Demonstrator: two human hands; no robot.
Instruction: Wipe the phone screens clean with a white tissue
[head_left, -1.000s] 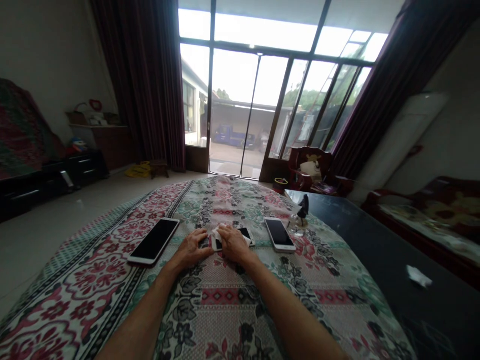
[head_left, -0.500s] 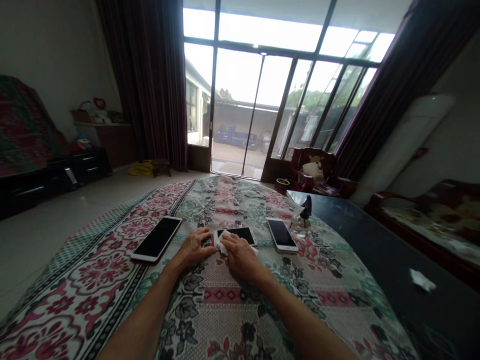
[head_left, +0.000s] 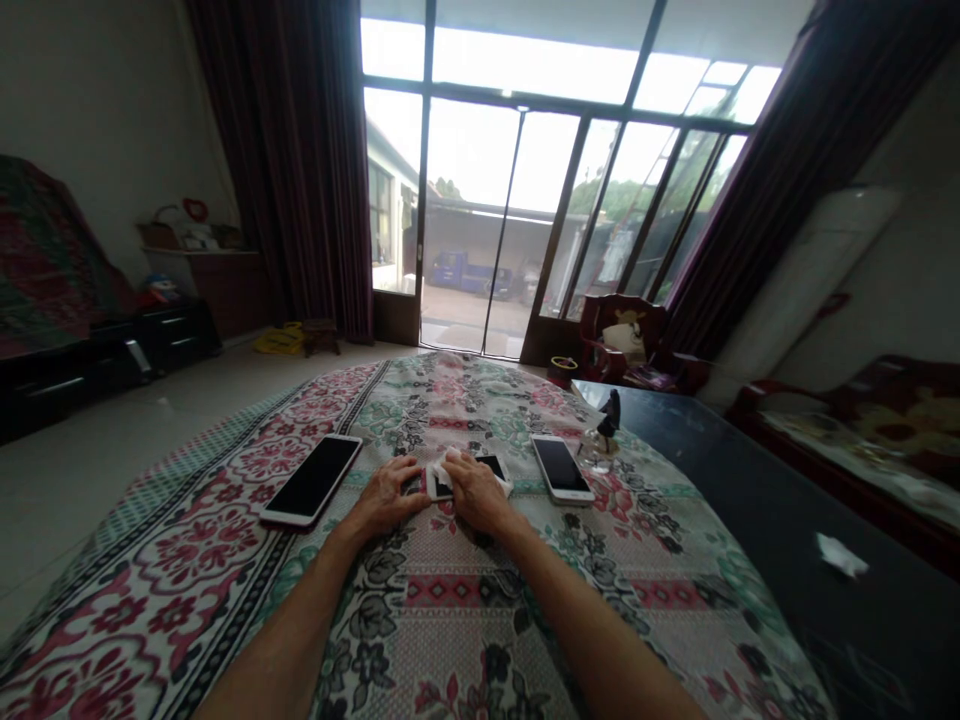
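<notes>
A white-framed phone (head_left: 494, 466) lies sideways on the patterned tablecloth (head_left: 450, 630). My right hand (head_left: 480, 494) presses a crumpled white tissue (head_left: 448, 461) onto its screen, fingers closed round the tissue and covering much of the phone. At the phone's left end rests my left hand (head_left: 387, 494), fingers apart and holding nothing, the fingertips close to its edge. A larger phone (head_left: 314, 481) with a dark screen lies to the left. Another white phone (head_left: 562, 470) lies to the right.
A clear bottle with a black spray top (head_left: 609, 416) stands right of the phones. Beyond the cloth's right edge is a dark table surface (head_left: 757, 500) with another crumpled tissue (head_left: 841, 555). A wooden chair (head_left: 622, 335) and glass doors (head_left: 480, 230) are farther back.
My right hand and the tissue have shifted slightly up and left over the phone, and the tissue is bunched more under the fingers. My left hand has hardly moved.
</notes>
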